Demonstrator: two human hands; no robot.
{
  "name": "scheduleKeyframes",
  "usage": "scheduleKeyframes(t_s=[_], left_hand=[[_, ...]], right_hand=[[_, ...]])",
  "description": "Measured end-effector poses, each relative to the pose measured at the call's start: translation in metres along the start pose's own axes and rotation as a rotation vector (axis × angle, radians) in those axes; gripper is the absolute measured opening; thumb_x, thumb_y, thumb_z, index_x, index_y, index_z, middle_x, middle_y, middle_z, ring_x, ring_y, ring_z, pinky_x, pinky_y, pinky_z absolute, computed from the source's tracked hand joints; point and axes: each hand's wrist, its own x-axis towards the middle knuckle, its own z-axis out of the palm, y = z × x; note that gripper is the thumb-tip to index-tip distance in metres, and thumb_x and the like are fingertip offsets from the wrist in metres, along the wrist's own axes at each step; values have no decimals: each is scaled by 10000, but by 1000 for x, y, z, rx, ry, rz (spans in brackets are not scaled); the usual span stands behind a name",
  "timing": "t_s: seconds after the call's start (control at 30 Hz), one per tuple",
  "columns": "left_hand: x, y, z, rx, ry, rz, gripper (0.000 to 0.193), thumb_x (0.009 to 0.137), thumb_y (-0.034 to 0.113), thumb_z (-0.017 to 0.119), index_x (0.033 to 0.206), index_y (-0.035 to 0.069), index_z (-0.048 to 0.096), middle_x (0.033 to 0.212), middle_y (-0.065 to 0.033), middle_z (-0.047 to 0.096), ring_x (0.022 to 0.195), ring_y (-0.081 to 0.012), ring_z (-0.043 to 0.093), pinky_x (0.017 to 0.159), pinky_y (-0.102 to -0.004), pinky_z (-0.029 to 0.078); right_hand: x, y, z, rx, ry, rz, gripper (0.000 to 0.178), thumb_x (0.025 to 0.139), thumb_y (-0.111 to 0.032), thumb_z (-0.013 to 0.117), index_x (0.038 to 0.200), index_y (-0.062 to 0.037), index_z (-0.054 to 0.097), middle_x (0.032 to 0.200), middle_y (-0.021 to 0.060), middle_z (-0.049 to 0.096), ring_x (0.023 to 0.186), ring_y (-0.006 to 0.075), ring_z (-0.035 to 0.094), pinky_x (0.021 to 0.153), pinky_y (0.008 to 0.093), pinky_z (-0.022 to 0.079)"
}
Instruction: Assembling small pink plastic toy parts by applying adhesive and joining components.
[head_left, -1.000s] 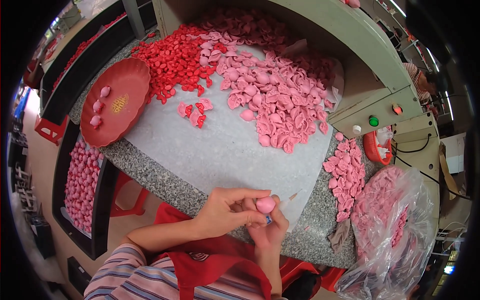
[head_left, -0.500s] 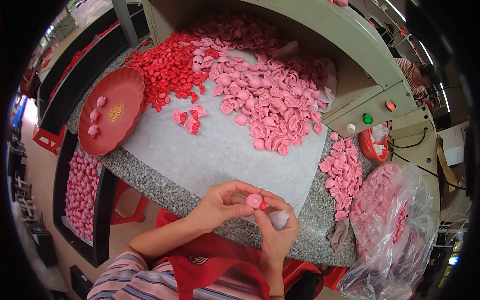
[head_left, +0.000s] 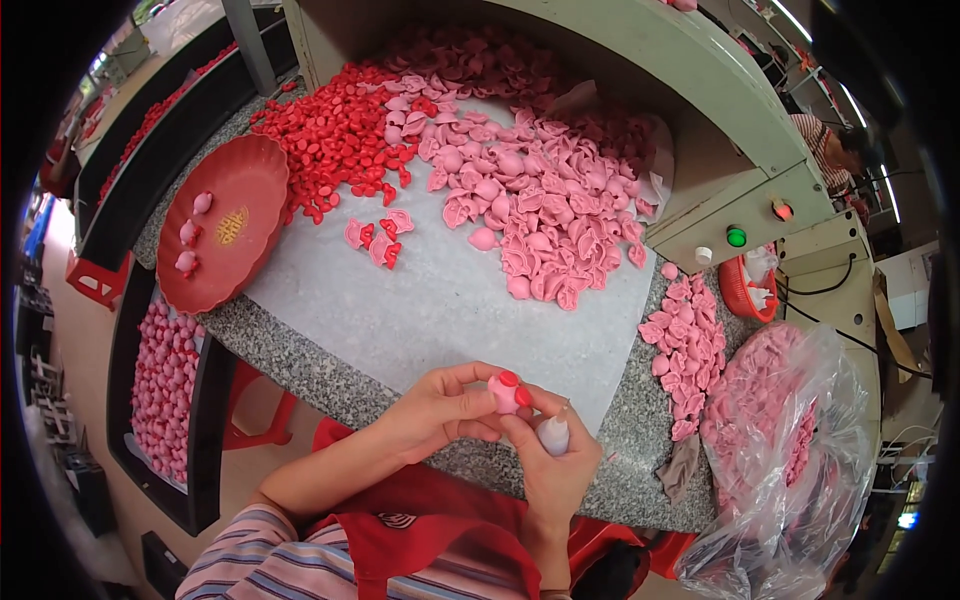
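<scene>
My left hand [head_left: 440,410] pinches a small pink moulded piece [head_left: 503,396] that carries small red parts, at the near edge of the granite table [head_left: 300,365]. My right hand [head_left: 550,465] touches the same piece with its fingertips and holds a small white squeeze bottle [head_left: 553,435] in its palm. A heap of pink pieces [head_left: 530,200] and a heap of small red parts [head_left: 340,135] lie farther back on the white sheet [head_left: 440,310]. A few joined pink and red pieces [head_left: 375,238] lie apart in the middle.
A red dish [head_left: 225,225] at the left holds three pink pieces. A black bin [head_left: 160,385] of pink pieces sits below it. At the right are more pink pieces [head_left: 685,340], a clear bag [head_left: 790,440] of them, a green machine [head_left: 720,170] with buttons and another person [head_left: 830,140].
The pink piece went from my right hand's fingertips into my left hand's pinch. Red parts now show on it. Both hands stayed at the table's near edge.
</scene>
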Motion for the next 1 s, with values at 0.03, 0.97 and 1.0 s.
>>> scheduleKeyframes(t_s=[0.03,0.97,1.0], left_hand=[[0,2,2,48,16,6,315,830,145,554,1100,1,476,1018,-135,569,940,-220,575,769,-320,502],[-31,47,-11,1171,335,735,240,710,7,647,934,-3,562,918,-87,591,846,-136,568,746,-272,455],[-33,66,-20,1378,517,915,226,705,15,641,920,-3,572,895,-77,595,853,-121,564,749,-274,451]], right_hand=[[0,1,1,0,0,0,283,680,69,657,951,11,597,934,86,595,811,118,559,689,223,459],[9,12,16,150,-233,-45,291,694,118,596,966,14,587,1094,139,523,798,127,562,662,217,475],[7,12,15,130,-183,27,302,691,115,598,973,7,588,1083,125,526,745,102,555,623,204,469]])
